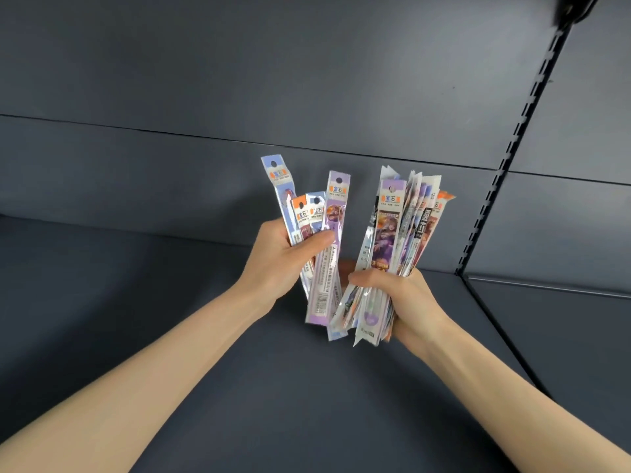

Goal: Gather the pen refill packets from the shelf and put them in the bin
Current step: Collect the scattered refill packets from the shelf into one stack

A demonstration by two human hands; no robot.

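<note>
My left hand grips a small fan of pen refill packets, long narrow sleeves in purple, blue and orange with hang holes at the top. My right hand is closed around a thick bundle of several more refill packets, held upright. Both hands are raised above the dark grey shelf board, close together, the two bunches almost touching. No packets lie on the shelf. The bin is not in view.
The shelf has a dark grey back panel. A black slotted upright runs diagonally at the right, with a neighbouring shelf bay beyond it.
</note>
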